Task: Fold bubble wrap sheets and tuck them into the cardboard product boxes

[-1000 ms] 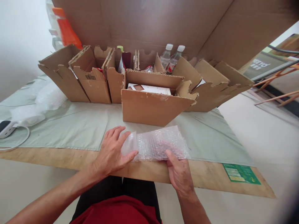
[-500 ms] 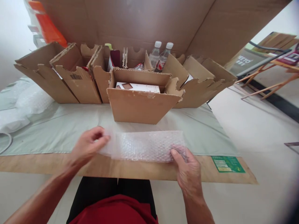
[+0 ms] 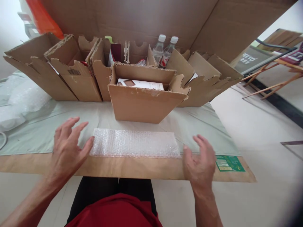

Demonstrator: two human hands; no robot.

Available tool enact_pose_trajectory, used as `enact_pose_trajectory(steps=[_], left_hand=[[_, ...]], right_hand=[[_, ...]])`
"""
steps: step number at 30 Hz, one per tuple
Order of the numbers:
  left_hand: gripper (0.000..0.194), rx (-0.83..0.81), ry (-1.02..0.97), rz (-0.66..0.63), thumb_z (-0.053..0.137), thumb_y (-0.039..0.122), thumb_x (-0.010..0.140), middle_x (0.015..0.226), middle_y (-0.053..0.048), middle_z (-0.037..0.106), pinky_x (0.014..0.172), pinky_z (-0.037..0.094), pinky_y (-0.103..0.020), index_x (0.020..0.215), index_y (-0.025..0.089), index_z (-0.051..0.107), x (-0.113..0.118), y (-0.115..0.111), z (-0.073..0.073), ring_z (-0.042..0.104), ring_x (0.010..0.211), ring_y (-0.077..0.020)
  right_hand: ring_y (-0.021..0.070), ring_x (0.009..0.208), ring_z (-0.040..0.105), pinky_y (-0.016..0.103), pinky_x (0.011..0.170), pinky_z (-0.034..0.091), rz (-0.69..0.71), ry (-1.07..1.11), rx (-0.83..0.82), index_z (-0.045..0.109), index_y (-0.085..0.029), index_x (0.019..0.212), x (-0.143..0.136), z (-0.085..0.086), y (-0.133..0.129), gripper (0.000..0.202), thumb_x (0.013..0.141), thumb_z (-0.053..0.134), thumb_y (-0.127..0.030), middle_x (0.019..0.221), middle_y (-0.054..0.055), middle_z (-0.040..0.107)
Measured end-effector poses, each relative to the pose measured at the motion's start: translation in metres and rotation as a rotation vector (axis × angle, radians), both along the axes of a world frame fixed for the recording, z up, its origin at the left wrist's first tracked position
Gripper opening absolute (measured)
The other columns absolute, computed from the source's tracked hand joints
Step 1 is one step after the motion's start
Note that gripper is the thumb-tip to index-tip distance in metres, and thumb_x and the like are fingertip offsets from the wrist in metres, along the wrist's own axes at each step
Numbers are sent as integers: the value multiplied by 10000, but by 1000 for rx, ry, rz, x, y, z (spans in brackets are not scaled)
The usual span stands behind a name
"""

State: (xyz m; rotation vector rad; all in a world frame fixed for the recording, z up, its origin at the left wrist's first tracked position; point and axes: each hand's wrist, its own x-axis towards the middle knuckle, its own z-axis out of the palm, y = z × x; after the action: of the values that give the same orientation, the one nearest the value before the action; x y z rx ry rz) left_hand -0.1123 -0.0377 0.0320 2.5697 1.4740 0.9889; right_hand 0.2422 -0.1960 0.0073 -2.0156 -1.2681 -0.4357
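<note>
A strip of bubble wrap (image 3: 134,143) lies flat along the front of the table, partly on the pale green cloth and partly over the bare wooden edge. My left hand (image 3: 69,145) is open at its left end, fingers spread, the thumb close to the wrap's edge. Off the right end, my right hand (image 3: 201,157) is open too, with fingers apart and slightly blurred. Neither hand holds anything. Just behind the wrap stands an open cardboard box (image 3: 144,105) with a white carton (image 3: 142,84) inside.
Several open cardboard boxes (image 3: 73,80) form a row behind. Two clear bottles (image 3: 167,53) with white caps stand among them. More bubble wrap (image 3: 26,97) is heaped at the left. A green label (image 3: 229,163) sits at the table's front right corner, and a tall cardboard panel (image 3: 132,22) backs the table.
Both hands have let go of the bubble wrap and moved apart, the left hand leftward and the right hand rightward. The wrap now lies flat, shifted somewhat left.
</note>
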Motion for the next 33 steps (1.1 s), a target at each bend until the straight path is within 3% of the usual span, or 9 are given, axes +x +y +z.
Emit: enact_pose_trajectory(steps=[3, 8, 11, 14, 18, 24, 27, 30, 33], left_hand=[[340, 33, 13, -220, 569, 193, 953, 1466, -134, 555, 1156, 424, -558, 1286, 255, 593, 30, -13, 1, 466, 1432, -351], [356, -44, 269, -352, 481, 234, 982, 1415, -174, 643, 1098, 445, -606, 1298, 178, 636, 48, -18, -39, 535, 1368, -401], [443, -47, 306, -349, 473, 311, 1007, 1547, -127, 550, 1176, 353, -604, 1430, 234, 578, 34, -16, -56, 470, 1446, -384], [461, -73, 292, -348, 466, 315, 1007, 1577, -100, 522, 1221, 293, -577, 1454, 266, 568, 26, -18, -61, 426, 1487, -361], [448, -91, 219, -370, 495, 312, 997, 1564, -120, 531, 1216, 311, -585, 1434, 257, 577, 28, -18, -57, 433, 1481, -369], [339, -32, 18, -103, 574, 347, 974, 1449, -162, 595, 1166, 406, -573, 1291, 241, 625, 4, -11, -37, 482, 1435, -368], [330, -98, 75, 90, 603, 430, 932, 1399, -187, 620, 1126, 402, -659, 1174, 215, 665, -6, -11, -36, 472, 1419, -437], [226, -204, 24, 91, 587, 397, 906, 1394, -178, 633, 1137, 391, -652, 978, 205, 683, -4, -15, -39, 433, 1450, -434], [159, -312, -179, 96, 564, 354, 888, 1223, -119, 732, 1089, 470, -539, 829, 227, 639, 0, -15, -30, 596, 1299, -352]], right_hand=[[305, 1306, 584, 508, 1105, 440, 330, 20, -163, 643, -212, 1311, -58, 15, 33, 336, 1014, 493, -255, 1390, 150, 649], [280, 1451, 458, 461, 1137, 432, 801, -8, -500, 578, -146, 1430, -126, 11, 85, 426, 1020, 500, -233, 1531, 137, 561], [291, 1473, 437, 498, 1181, 386, 722, 4, -560, 579, -187, 1450, -86, -4, 64, 464, 1016, 552, -348, 1569, 114, 527], [313, 1416, 512, 550, 1119, 433, 430, 0, -509, 612, -226, 1420, -12, -16, 15, 448, 1024, 494, -399, 1525, 114, 575], [341, 1232, 651, 569, 1035, 485, 124, -32, -347, 748, -219, 1156, 48, -7, -22, 374, 992, 478, -419, 1254, 128, 747], [332, 1271, 615, 537, 1037, 476, 330, -5, -441, 693, -213, 1279, 26, 9, 31, 411, 970, 447, -328, 1390, 136, 671], [360, 1243, 621, 558, 1005, 479, 341, 50, -486, 723, -205, 1063, 20, 3, 52, 330, 913, 484, -376, 1386, 154, 666], [343, 1133, 676, 523, 954, 501, 334, 160, -446, 660, -239, 823, 22, 5, 46, 264, 883, 502, -442, 1214, 112, 745], [280, 838, 723, 420, 765, 558, 286, 317, -429, 672, -268, 866, 13, 19, 20, 245, 852, 564, -487, 943, 57, 774]])
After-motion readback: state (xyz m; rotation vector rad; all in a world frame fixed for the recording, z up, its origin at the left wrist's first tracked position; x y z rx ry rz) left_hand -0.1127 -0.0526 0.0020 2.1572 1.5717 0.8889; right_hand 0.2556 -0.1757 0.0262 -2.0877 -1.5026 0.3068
